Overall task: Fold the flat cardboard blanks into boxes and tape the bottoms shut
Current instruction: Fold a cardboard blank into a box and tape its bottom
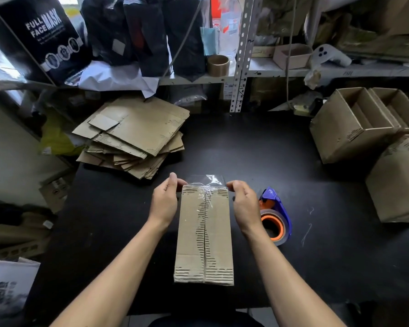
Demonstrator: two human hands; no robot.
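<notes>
A folded cardboard box (204, 237) stands on the black table (257, 149) with its bottom flaps facing up and meeting along a centre seam. Clear tape (207, 180) runs along that seam and its loose end sticks out past the far edge. My left hand (165, 199) grips the box's far left corner, thumb up by the tape end. My right hand (243, 201) holds the far right corner, fingers pinched at the tape's edge. A blue tape dispenser (275, 215) with an orange core lies just right of my right hand.
A pile of flat cardboard blanks (137, 135) lies at the table's far left. Several made-up boxes (354, 123) stand at the right edge. Shelving with a metal upright (241, 55), a brown tape roll (218, 65) and dark bags runs behind.
</notes>
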